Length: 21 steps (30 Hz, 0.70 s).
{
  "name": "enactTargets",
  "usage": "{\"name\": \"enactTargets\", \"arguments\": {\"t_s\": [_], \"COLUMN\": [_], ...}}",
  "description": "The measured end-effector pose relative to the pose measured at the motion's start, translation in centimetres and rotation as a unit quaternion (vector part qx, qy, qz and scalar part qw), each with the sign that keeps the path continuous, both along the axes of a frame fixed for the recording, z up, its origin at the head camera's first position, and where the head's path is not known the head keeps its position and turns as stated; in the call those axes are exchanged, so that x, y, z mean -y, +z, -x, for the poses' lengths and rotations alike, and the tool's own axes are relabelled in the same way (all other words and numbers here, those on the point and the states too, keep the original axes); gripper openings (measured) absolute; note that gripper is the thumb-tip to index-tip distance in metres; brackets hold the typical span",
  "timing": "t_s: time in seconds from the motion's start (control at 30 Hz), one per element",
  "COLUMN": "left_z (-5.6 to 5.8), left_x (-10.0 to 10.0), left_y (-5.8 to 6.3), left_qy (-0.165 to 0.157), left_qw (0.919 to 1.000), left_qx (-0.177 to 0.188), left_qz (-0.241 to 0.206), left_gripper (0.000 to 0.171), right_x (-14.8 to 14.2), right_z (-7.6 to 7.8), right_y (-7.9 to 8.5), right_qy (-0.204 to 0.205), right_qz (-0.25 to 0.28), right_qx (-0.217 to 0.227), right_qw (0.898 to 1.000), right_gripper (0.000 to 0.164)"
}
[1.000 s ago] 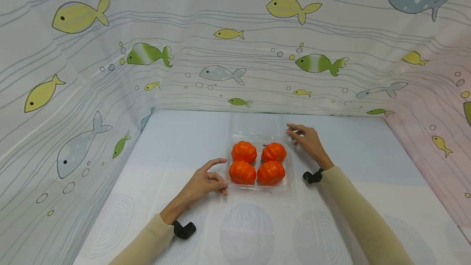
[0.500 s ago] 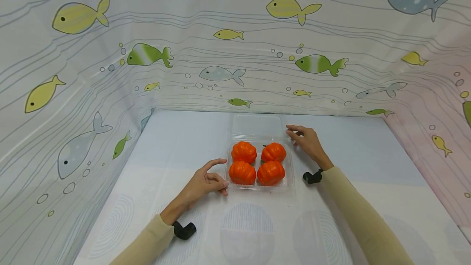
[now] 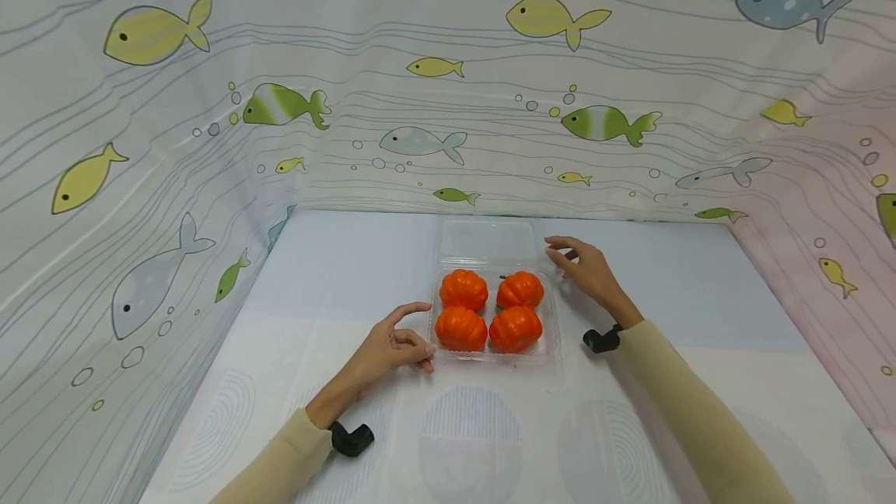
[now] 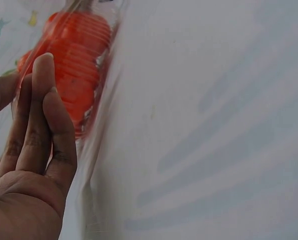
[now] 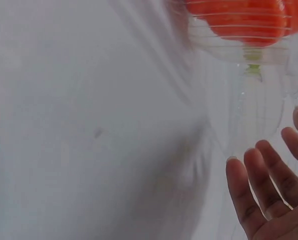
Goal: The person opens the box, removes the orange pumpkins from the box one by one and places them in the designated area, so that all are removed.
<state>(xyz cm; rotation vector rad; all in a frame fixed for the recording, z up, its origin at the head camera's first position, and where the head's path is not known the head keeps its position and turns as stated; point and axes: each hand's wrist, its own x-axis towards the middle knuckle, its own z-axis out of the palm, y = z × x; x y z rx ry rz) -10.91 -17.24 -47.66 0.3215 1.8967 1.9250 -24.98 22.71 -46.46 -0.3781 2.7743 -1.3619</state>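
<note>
The left hand (image 3: pixel 388 344), fingers relaxed, is at the left edge of the clear container (image 3: pixel 551 337); the right hand (image 3: pixel 589 271), fingers apart, is beside its folded-back lid (image 3: pixel 488 240). Four orange vegetables (image 3: pixel 515 329) sit inside; only wrist views show ridged walls (image 5: pixel 204 40).

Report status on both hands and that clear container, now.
Left hand at left side of clear container. Right hand beside open lid, holding nothing. Four orange pumpkins inside container. Nothing seen lying on lid.
</note>
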Motion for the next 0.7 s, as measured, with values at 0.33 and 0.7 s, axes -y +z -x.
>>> {"name": "enactTargets", "arguments": {"t_s": [0.33, 0.7], "left_z": [0.2, 0.5], "left_x": [0.1, 0.1], "left_y": [-0.1, 0.0], "left_qy": [-0.001, -0.014], "left_qw": [1.0000, 0.9998], "left_qx": [-0.003, -0.007], "left_qz": [0.000, -0.009], "left_gripper": [0.074, 0.074], "right_x": [0.0, 1.5], "right_z": [-1.6, -4.6], "right_y": [1.5, 3.3], "right_qy": [-0.014, 0.032], "right_qz": [-0.039, -0.039], "right_qx": [-0.050, -0.090], "right_qw": [0.998, 0.995], "right_gripper": [0.043, 0.037]}}
